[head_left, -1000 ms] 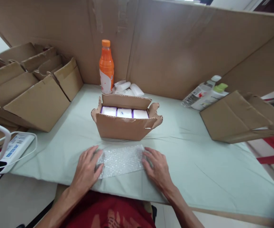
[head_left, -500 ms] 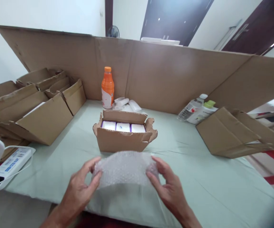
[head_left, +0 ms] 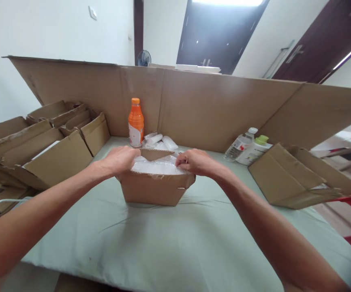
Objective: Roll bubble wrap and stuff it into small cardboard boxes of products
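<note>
A small open cardboard box (head_left: 157, 190) stands in the middle of the pale green table (head_left: 169, 243). A sheet of bubble wrap (head_left: 159, 166) lies over its contents. My left hand (head_left: 121, 159) grips the sheet's left end at the box's left rim, fingers curled. At the right rim, my right hand (head_left: 193, 161) pinches the sheet's other end. The white packs seen inside the box earlier are covered by the wrap.
An orange bottle (head_left: 135, 123) and white packets (head_left: 159, 142) stand behind the box. Open cardboard boxes (head_left: 54, 158) crowd the left. Two bottles (head_left: 248, 147) and a tipped box (head_left: 300, 178) lie right. A cardboard screen (head_left: 208, 109) walls the back.
Both hands lifted the bubble wrap from the table's near edge and carried it forward onto the open box. The camera tilted up.
</note>
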A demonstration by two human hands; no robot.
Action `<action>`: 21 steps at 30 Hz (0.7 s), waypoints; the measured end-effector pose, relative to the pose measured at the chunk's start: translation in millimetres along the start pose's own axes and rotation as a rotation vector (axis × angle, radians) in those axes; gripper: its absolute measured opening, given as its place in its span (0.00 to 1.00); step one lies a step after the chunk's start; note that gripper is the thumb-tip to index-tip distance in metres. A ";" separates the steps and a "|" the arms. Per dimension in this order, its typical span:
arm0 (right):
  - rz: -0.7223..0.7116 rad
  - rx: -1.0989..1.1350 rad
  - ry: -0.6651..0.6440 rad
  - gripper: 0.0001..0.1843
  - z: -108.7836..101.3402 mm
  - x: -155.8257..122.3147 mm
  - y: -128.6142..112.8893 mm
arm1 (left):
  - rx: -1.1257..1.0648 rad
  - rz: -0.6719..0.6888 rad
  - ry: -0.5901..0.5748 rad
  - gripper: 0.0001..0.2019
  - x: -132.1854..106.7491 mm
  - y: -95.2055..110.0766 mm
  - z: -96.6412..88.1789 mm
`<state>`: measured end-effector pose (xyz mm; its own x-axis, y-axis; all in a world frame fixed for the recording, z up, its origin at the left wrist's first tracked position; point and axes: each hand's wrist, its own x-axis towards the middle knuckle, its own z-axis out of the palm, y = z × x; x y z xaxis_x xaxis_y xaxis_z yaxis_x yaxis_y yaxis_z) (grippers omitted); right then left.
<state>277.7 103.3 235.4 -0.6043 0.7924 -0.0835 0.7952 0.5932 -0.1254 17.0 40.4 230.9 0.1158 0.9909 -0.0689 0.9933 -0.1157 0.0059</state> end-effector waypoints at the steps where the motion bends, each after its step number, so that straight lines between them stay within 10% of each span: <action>1: -0.016 -0.050 -0.025 0.14 -1.6 3.8 -2.6 | 0.002 0.006 0.004 0.16 3.4 -0.1 1.8; 9: -0.136 -0.214 -0.231 0.09 -5.8 19.2 -17.2 | 0.022 0.028 -0.062 0.11 19.9 -16.5 7.1; 16: -0.146 -0.015 -0.408 0.08 -10.1 22.3 -4.3 | -0.033 0.067 0.167 0.17 1.2 4.0 -8.6; 21: -0.170 -0.074 -0.161 0.07 -23.1 8.4 -13.0 | -0.321 0.278 -0.210 0.15 13.8 -0.2 -0.9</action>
<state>263.5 105.5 259.1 -0.7248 0.6512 -0.2249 0.6796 0.7293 -0.0786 18.3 54.1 230.9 0.4073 0.8861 -0.2214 0.8789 -0.3143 0.3588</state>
